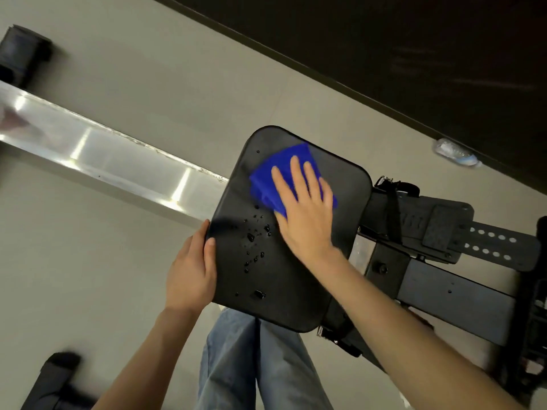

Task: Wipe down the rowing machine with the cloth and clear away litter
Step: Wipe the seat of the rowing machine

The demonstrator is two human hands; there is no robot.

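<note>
head view: the black seat (296,276) of the rowing machine is seen from above, set on the shiny metal rail (103,156) that runs off to the upper left. a blue cloth (284,170) is pressed flat on the far part of the seat by the right hand (306,214), whose fingers are laid out straight and slightly spread on top of it; the near part of the cloth is covered by the palm. the left hand (191,270) is closed on the seat's left edge, with the thumb laid on the top surface and the other fingers wrapped against the rim. water drops (251,238) are scattered on the seat between the two hands, just beside the cloth. right of the seat, a black footrest (444,229) with a strap and rows of holes is seen. a crumpled clear plastic bottle (454,152) is left lying on the pale floor (177,84), well apart from the seat, at the edge of a dark surface (384,39). legs in blue jeans (236,365) are seen below the seat.
</note>
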